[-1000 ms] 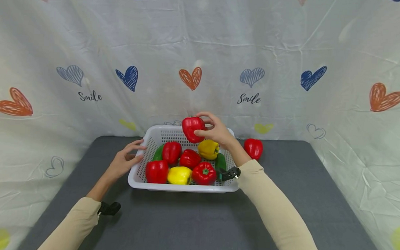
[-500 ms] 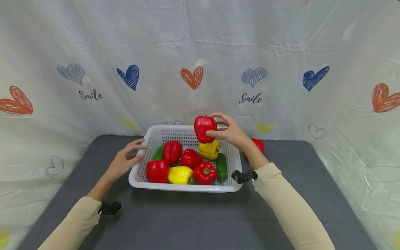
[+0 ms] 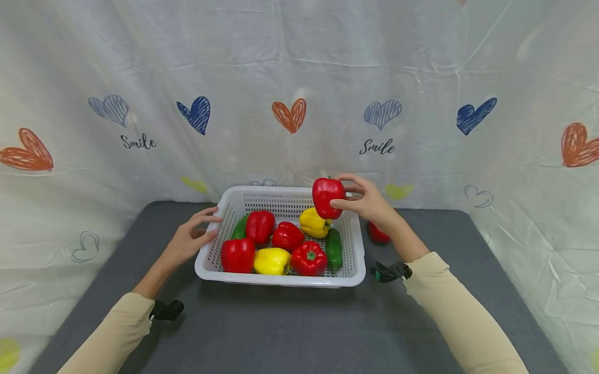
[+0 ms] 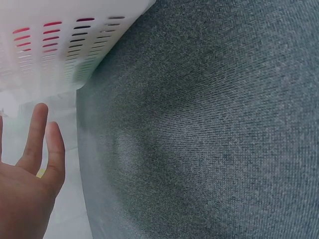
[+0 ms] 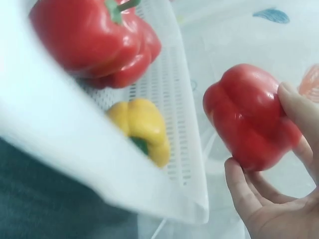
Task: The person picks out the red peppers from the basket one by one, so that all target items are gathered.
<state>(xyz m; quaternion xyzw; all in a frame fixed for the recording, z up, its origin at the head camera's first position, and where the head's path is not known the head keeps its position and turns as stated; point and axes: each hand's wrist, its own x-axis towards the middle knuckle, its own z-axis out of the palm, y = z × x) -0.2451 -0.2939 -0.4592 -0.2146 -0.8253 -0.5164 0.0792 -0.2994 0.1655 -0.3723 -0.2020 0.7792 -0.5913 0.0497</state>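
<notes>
My right hand (image 3: 370,201) holds a red bell pepper (image 3: 326,197) between thumb and fingers. The pepper hangs above the back right part of a white plastic basket (image 3: 281,281). In the right wrist view, this pepper (image 5: 249,117) is pinched clear of the basket wall (image 5: 189,114). At the basket's left rim, my left hand (image 3: 182,242) touches the edge with loosely extended fingers. Inside the basket lie several red bell peppers (image 3: 237,255), a yellow one (image 3: 271,261) at the front, another yellow one (image 3: 313,222) behind and two green cucumbers (image 3: 334,249).
A further red bell pepper (image 3: 379,234) lies on the table right of the basket, partly hidden by my right forearm. Dark grey cloth (image 3: 294,335) covers the table. Behind it hangs a white curtain (image 3: 334,56) printed with hearts.
My right hand has carried the red bell pepper rightward across the back of the basket. My left hand has stayed at the left rim.
</notes>
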